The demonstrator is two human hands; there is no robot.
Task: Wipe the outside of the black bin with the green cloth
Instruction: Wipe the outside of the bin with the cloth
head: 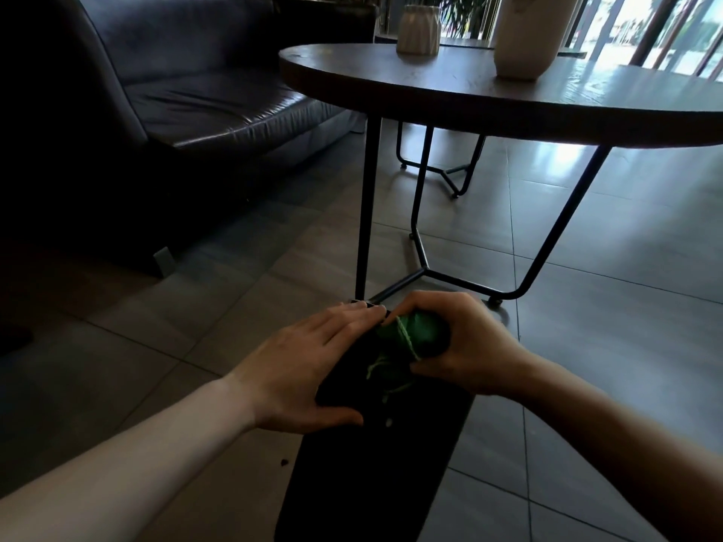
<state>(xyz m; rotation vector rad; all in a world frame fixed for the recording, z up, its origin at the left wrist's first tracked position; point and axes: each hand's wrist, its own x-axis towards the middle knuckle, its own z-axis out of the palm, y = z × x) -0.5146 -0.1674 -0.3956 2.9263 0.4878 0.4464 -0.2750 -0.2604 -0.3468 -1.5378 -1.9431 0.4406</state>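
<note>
The bin (375,463) is black and matte, a long dark body that lies tilted on the tiled floor (587,346) and reaches from the lower edge of the view up to the two hands; a few small pale specks show on its side; its far end is near the foot of the round table (469,95). The cloth (410,334) is green, bunched into a ball, with a lighter green stitched hem and some loose threads that hang onto the bin.

The right hand (465,346) is curled around the cloth and grips it — fingers over the top, thumb below — and presses it on the upper end of the bin; the left hand (309,365) lies on the left side of the bin, fingers nearly straight and together, thumb spread below, so it steadies the bin and does not clasp it; its fingertips are just beside the cloth.
</note>
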